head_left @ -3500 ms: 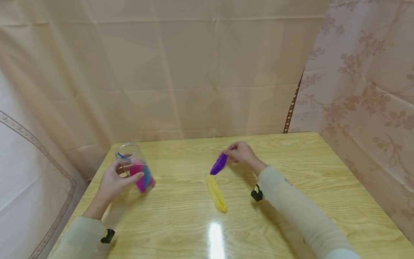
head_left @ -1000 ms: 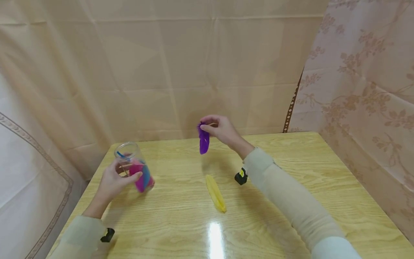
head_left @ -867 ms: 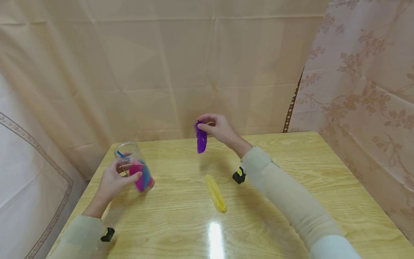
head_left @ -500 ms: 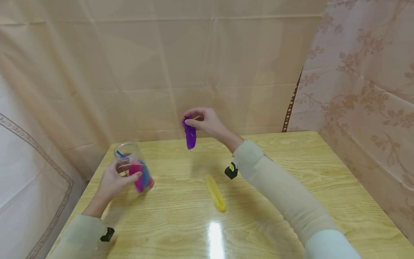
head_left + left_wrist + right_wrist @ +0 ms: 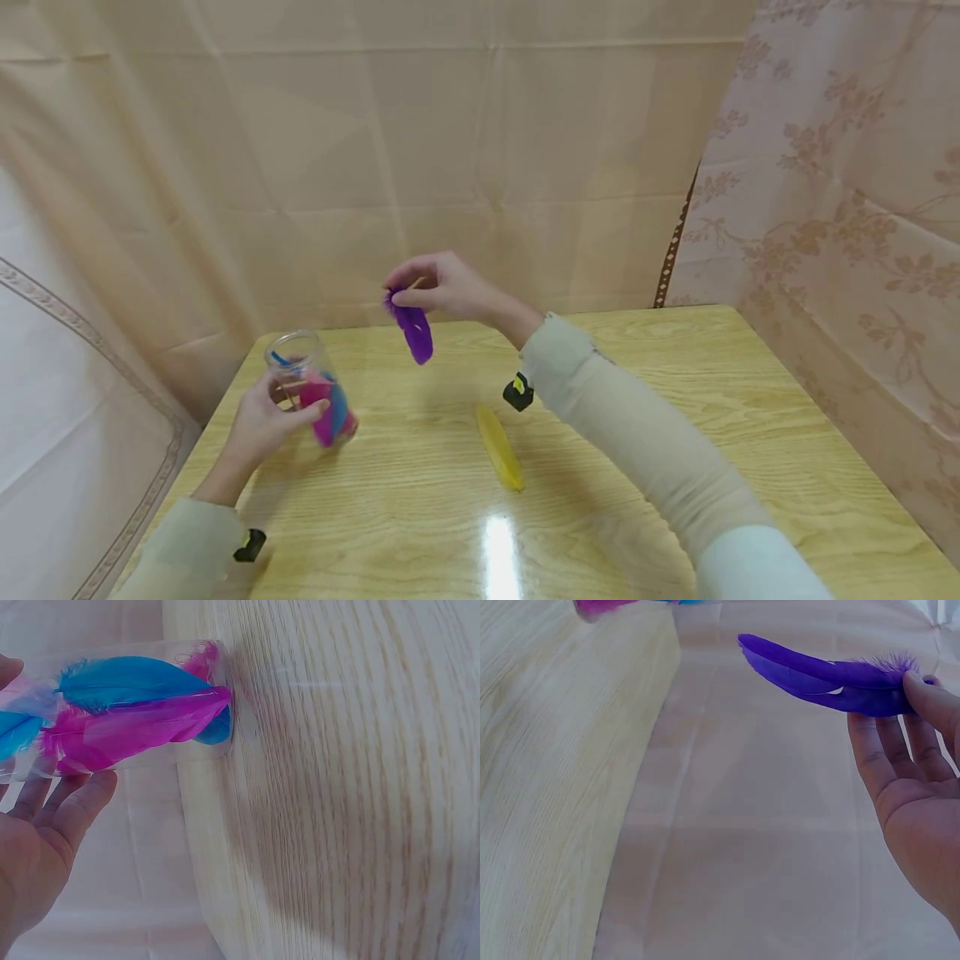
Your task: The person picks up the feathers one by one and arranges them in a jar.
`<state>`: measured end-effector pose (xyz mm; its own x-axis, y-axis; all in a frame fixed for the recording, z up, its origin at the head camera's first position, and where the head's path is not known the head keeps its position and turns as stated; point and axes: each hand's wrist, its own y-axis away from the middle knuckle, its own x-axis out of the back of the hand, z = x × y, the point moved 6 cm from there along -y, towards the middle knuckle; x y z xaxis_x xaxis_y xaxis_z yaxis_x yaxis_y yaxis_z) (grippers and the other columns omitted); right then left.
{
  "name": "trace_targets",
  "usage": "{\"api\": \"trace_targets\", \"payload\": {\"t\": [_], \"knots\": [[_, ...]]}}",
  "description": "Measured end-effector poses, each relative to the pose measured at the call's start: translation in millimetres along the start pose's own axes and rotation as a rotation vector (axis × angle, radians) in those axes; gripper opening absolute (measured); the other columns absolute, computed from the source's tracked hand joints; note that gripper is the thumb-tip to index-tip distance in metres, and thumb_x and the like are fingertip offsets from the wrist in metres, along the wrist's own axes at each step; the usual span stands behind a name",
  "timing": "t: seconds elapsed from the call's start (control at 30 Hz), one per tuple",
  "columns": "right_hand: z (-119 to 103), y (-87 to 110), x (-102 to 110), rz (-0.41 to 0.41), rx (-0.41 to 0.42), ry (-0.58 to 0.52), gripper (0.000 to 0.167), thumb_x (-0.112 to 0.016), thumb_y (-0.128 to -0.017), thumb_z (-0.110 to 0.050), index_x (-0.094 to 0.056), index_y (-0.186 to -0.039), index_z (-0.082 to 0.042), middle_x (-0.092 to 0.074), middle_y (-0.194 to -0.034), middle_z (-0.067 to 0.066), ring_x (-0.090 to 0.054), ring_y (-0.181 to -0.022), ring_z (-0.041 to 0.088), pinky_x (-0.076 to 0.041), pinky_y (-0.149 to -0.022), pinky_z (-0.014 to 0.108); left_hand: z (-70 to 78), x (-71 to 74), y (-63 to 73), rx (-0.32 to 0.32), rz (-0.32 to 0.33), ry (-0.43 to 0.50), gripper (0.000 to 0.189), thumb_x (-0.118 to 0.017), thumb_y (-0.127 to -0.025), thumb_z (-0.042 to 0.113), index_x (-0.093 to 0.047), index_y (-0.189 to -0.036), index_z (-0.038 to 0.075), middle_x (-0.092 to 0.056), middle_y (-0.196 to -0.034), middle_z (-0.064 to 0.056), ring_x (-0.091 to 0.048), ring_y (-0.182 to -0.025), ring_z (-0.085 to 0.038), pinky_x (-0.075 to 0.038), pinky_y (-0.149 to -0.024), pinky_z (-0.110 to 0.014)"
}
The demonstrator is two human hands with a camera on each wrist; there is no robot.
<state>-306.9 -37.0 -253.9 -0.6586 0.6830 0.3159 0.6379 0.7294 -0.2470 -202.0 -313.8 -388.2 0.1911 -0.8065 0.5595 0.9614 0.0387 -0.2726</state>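
Observation:
On the left of the table, my left hand (image 5: 262,421) grips a clear jar (image 5: 297,343) around its side. Blue, magenta and pink feathers (image 5: 142,724) stand inside it, seen through the wall in the left wrist view. My right hand (image 5: 453,289) is raised above the far part of the table and pinches a purple feather (image 5: 417,333) by its fluffy quill end. The feather's broad tip hangs down in the head view, to the right of the jar. A yellow feather (image 5: 499,450) lies flat on the table, in front of the right hand.
The wood-grain table (image 5: 637,533) reaches back to a beige curtain (image 5: 450,150). A floral cloth (image 5: 847,208) hangs on the right and a white cloth (image 5: 67,417) on the left. Each wrist wears a small black device (image 5: 518,392).
My right hand has lifted the purple feather from near the yellow one and carried it left toward the jar. The left hand and jar have stayed put.

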Motion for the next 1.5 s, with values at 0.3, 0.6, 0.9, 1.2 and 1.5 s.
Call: {"api": "trace_targets", "payload": {"t": [0.3,0.6,0.9,1.2,1.5], "knots": [[-6.2,-7.7,-15.6,-0.033,-0.014,0.002,0.025,-0.069,-0.097,-0.006,-0.069,-0.121,0.000,-0.073,-0.108,0.009,-0.071,-0.098,0.022,-0.059,-0.085,0.034,2.6,1.0,2.6,0.013,0.002,-0.004,0.059,-0.083,-0.086,0.015,-0.050,-0.133,0.000,-0.061,-0.127,-0.025,-0.062,-0.110,-0.048,-0.051,-0.077,-0.014],[-11.9,-21.6,-40.5,-0.086,0.007,-0.044,0.025,-0.066,-0.098,-0.005,-0.068,-0.122,0.002,-0.073,-0.106,0.012,-0.071,-0.096,0.023,-0.058,-0.086,0.031,0.8,3.1,5.5,0.004,0.028,-0.006,0.059,-0.083,-0.085,0.011,-0.051,-0.133,0.001,-0.062,-0.124,-0.023,-0.063,-0.109,-0.044,-0.053,-0.076,-0.015],[-22.1,-28.9,-59.4,-0.128,0.111,0.018,0.019,-0.063,-0.099,-0.001,-0.069,-0.116,0.005,-0.074,-0.103,0.011,-0.071,-0.091,0.020,-0.057,-0.085,0.029,0.4,-0.7,3.9,-0.016,0.019,0.009,0.062,-0.084,-0.085,0.011,-0.051,-0.137,0.004,-0.061,-0.128,-0.021,-0.063,-0.110,-0.044,-0.052,-0.077,-0.015],[-30.2,-32.5,-73.5,-0.161,0.175,0.052,0.017,-0.062,-0.100,-0.001,-0.069,-0.115,0.005,-0.073,-0.104,0.011,-0.070,-0.092,0.016,-0.055,-0.087,0.027,3.4,-2.0,2.5,-0.038,0.032,-0.014,0.062,-0.085,-0.084,0.012,-0.052,-0.137,0.005,-0.064,-0.122,-0.013,-0.064,-0.107,-0.023,-0.053,-0.080,-0.016],[-37.0,-35.2,-79.6,-0.145,0.181,0.048,0.019,-0.063,-0.099,-0.003,-0.069,-0.117,0.003,-0.073,-0.105,0.009,-0.070,-0.090,0.015,-0.055,-0.085,0.026,3.9,-1.0,1.0,-0.066,0.047,-0.025,0.063,-0.085,-0.083,0.009,-0.054,-0.138,0.007,-0.064,-0.120,-0.006,-0.061,-0.104,-0.009,-0.054,-0.081,-0.019]]}}
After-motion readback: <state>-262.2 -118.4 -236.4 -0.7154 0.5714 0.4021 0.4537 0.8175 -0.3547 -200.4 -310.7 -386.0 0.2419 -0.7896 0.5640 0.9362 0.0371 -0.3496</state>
